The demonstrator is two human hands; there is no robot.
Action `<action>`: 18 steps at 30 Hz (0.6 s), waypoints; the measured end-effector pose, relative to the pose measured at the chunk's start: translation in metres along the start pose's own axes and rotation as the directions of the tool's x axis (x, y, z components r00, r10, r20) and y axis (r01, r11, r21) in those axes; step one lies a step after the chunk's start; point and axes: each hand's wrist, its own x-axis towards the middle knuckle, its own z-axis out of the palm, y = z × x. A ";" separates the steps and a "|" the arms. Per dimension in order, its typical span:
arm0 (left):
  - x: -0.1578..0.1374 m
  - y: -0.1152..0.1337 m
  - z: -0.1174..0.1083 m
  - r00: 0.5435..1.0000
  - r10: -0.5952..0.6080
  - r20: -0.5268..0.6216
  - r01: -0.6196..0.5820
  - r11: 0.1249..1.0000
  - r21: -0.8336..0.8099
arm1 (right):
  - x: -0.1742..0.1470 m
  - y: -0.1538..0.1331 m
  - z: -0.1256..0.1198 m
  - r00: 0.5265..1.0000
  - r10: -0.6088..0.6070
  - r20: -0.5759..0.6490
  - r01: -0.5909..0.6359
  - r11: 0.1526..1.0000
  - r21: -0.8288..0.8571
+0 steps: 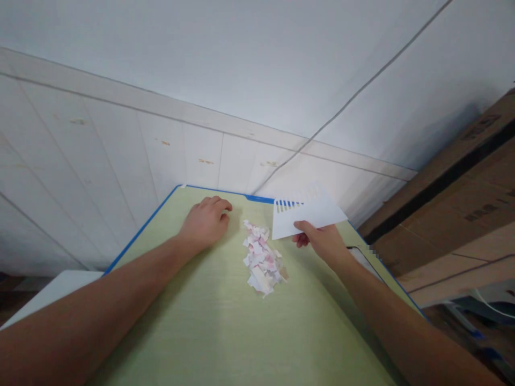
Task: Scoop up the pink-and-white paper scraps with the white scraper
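A small heap of torn white and pink paper scraps (262,260) lies in the middle of a pale green table top (225,327) with a blue edge. My left hand (206,221) rests palm down on the table just left of the heap, fingers curled, holding nothing. My right hand (321,239) is to the right of the heap and grips a flat white plastic scraper (306,215) by its lower edge. The scraper is lifted above the table, with comb-like slots along its upper left edge.
A white panelled wall (120,145) stands directly behind the table. Large cardboard boxes (458,209) are stacked at the right. A white surface (56,287) sits beside the table's left edge. A flat white object (364,258) lies under my right forearm.
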 end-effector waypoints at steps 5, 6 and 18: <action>0.003 -0.004 0.000 1.000 -0.008 0.011 0.008 0.999 -0.035 | 0.021 -0.015 0.016 1.000 0.028 0.009 -0.028 0.997 -0.071; 0.003 -0.004 0.000 1.000 -0.008 0.015 0.009 0.999 -0.039 | 0.021 -0.018 0.018 0.999 0.034 0.019 -0.033 0.996 -0.079; -0.006 0.008 -0.012 0.999 0.048 0.002 -0.048 0.998 -0.050 | -0.076 -0.036 0.008 0.980 -0.099 0.174 0.107 0.994 -0.034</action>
